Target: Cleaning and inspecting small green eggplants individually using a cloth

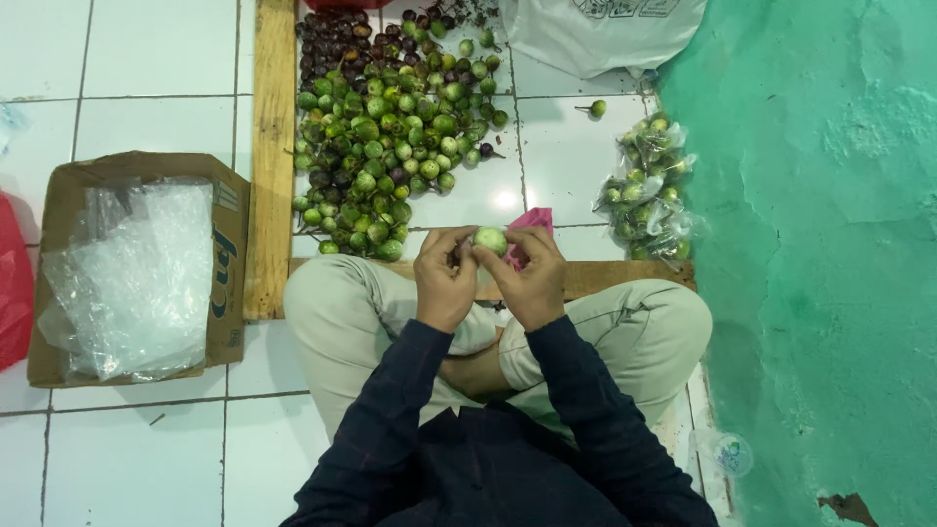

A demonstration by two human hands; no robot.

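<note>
A small green fruit (490, 239) is held between both hands.
It is pinched by left hand (445, 278) and right hand (532, 278) fingers, seemingly being trimmed; a steady grip is needed.

White tiled floor (146, 59) bears fruit pile (386, 127), cardboard box (137, 268), bagged fruit (649, 190).

White tiled floor (146, 59), grey grout lines, glossy, light glare near middle. Green painted wall (839, 244) along right edge, patchy, paint chipped at lower right. Wooden planks (273, 146) lying on floor, forming L-shaped frame. Cardboard box (229, 254) with clear plastic bags at left edge.
</note>
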